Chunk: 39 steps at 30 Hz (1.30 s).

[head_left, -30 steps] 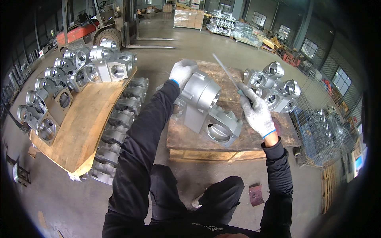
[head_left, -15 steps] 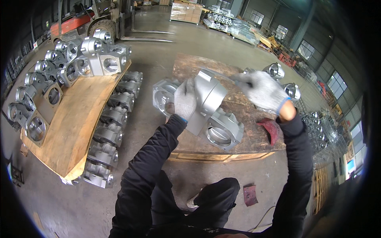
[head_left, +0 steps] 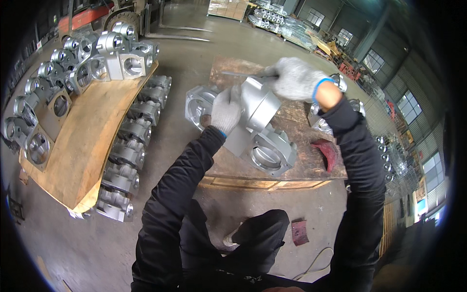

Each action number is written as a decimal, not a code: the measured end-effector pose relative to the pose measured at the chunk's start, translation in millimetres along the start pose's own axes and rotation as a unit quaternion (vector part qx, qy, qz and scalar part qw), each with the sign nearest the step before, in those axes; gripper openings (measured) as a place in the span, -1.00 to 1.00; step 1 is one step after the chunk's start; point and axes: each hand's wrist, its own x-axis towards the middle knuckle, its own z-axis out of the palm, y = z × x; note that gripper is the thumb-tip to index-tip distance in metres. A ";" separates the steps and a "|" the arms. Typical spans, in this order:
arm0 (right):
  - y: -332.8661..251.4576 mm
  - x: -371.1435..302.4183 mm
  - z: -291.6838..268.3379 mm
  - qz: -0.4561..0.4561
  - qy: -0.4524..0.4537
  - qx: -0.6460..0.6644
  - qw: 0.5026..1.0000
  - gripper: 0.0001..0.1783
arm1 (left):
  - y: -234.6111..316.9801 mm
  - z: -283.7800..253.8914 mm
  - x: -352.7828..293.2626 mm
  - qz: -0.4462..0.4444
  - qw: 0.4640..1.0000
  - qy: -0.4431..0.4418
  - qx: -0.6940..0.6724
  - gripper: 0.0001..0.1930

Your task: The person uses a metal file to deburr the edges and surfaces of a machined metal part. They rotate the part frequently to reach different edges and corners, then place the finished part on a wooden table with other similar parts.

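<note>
A silver metal casting (head_left: 260, 109), with a broad cylindrical collar and round-holed flanges, rests on a wooden worktable (head_left: 233, 65). My left hand (head_left: 226, 111), in a grey-white knit glove, is closed over the casting's edge beside the collar, steadying it. The gloved right hand (head_left: 296, 80) grips one end of a long thin file (head_left: 236, 74), whose blade points left past the top of the collar. Part of the file is hidden by the fingers, and motion blurs it slightly.
A curved dark-red pad (head_left: 326, 154) lies at the table's right, near more castings (head_left: 318, 119). Another red piece (head_left: 299, 232) and a cable (head_left: 318, 263) are on the floor. Left stands a board-topped stack (head_left: 97, 131) carrying several castings; a forklift (head_left: 121, 17) is behind.
My right hand has moved left and slightly up, carrying the file further left across the top of the collar. The left hand keeps its hold on the casting. The whole view has shifted slightly.
</note>
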 end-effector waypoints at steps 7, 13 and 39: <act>3.5 7.0 19.0 -0.095 0.068 -0.116 0.986 -0.57 | 8.9 -7.5 1.8 -0.100 0.991 -0.071 -0.062 -0.36; 1.2 16.6 33.3 -0.093 0.092 -0.210 0.969 -0.69 | 9.3 -30.6 -18.8 -0.019 0.995 -0.090 0.038 -0.40; 80.4 -47.5 52.2 -0.005 0.128 0.208 0.970 -0.53 | 11.3 -1.9 -0.2 0.041 0.989 0.079 0.120 -0.48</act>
